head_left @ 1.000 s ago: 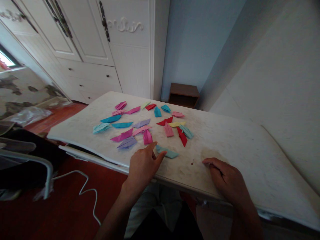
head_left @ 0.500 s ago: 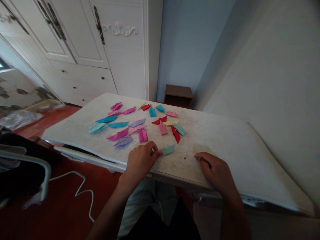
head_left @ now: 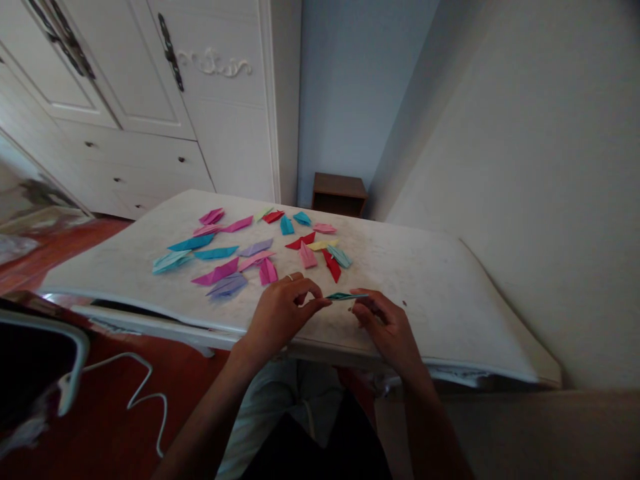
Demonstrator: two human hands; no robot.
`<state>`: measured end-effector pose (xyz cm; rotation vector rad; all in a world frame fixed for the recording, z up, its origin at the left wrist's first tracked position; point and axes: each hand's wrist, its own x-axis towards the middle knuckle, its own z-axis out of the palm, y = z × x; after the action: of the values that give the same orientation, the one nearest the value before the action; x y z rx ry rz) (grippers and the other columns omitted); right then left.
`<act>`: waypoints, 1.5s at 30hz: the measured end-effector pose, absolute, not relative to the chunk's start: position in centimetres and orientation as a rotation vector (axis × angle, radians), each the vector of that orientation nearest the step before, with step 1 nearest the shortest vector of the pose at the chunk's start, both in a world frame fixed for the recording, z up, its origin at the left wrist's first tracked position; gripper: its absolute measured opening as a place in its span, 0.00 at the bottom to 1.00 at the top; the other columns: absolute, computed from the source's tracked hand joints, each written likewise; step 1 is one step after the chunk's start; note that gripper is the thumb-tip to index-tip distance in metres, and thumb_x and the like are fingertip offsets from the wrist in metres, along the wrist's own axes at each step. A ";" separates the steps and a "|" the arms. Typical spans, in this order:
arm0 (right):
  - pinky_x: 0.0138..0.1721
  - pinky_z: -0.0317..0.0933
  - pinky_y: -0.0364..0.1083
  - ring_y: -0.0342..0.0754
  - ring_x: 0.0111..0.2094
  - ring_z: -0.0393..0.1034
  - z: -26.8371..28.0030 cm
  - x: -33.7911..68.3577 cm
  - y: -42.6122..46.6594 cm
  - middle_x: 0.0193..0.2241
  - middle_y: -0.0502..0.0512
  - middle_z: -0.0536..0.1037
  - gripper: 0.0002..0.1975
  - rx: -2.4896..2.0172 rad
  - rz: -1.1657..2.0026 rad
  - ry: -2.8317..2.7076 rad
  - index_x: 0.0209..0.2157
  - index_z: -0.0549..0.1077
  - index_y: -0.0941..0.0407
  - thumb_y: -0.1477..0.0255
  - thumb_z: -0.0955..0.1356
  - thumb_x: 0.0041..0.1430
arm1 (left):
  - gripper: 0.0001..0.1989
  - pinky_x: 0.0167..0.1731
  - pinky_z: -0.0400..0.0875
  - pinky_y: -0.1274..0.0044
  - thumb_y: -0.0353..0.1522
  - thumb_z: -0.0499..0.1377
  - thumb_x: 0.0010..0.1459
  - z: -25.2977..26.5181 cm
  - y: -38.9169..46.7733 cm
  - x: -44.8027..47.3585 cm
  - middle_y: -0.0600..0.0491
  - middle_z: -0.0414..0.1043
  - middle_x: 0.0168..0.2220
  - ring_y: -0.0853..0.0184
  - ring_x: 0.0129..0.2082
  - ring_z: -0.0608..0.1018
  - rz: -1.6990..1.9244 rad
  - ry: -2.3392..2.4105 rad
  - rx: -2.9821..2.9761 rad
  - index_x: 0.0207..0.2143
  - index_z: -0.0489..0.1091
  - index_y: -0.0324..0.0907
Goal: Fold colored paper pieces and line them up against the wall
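A light green folded paper boat (head_left: pixel 343 296) is held just above the table near its front edge, seen nearly edge-on as a thin strip. My left hand (head_left: pixel 287 303) pinches its left end between thumb and index finger. At the other end, the fingers of my right hand (head_left: pixel 383 320) are closed on the paper, the thumb lower than the index finger. Beyond my hands, several folded paper pieces in pink, purple, blue, red and yellow lie spread out, among them a magenta one (head_left: pixel 217 271), a lilac one (head_left: pixel 227 285) and a red one (head_left: pixel 331 265).
The white table (head_left: pixel 425 280) carries a few small dark specks. Behind it stand a white wardrobe (head_left: pixel 235 133) and a low brown cabinet (head_left: pixel 340 190). A pale wall (head_left: pixel 540 167) borders the right side. On the red floor at left lies a white cable (head_left: pixel 145 393).
My right hand has moved left from the bare tabletop to the green paper boat's right end. The boat has turned from flat to edge-on. The view has shifted to the right.
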<state>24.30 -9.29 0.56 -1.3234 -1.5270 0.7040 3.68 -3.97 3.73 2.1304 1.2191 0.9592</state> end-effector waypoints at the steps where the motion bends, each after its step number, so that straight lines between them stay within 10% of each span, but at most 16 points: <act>1: 0.29 0.64 0.43 0.44 0.26 0.69 0.7 23.9 -9.3 0.28 0.51 0.76 0.13 -1.312 0.715 -1.498 0.39 0.76 0.55 0.60 0.66 0.62 | 0.09 0.24 0.58 0.79 0.37 0.65 0.52 3.8 -4.0 3.8 0.56 0.66 0.23 0.72 0.23 0.67 0.994 1.182 2.108 0.25 0.76 0.42; 16: 0.23 0.66 0.42 0.44 0.22 0.74 1.3 22.4 -8.7 0.28 0.51 0.79 0.12 -1.102 0.955 -1.125 0.32 0.75 0.56 0.61 0.71 0.58 | 0.19 0.28 0.76 0.75 0.39 0.71 0.43 2.3 -4.5 6.2 0.52 0.79 0.26 0.66 0.26 0.80 1.313 0.912 1.047 0.36 0.75 0.38; 45: 0.29 0.65 0.42 0.44 0.25 0.72 1.2 29.0 -9.1 0.25 0.51 0.79 0.10 -1.280 0.769 -1.189 0.30 0.78 0.55 0.63 0.71 0.57 | 0.11 0.23 0.70 0.82 0.33 0.69 0.46 2.6 -3.3 11.2 0.55 0.76 0.22 0.72 0.22 0.76 1.098 0.809 1.133 0.30 0.71 0.38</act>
<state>29.00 -9.15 1.22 -1.2797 -1.1894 0.7685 11.18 -3.25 2.59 1.1332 0.8092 1.0976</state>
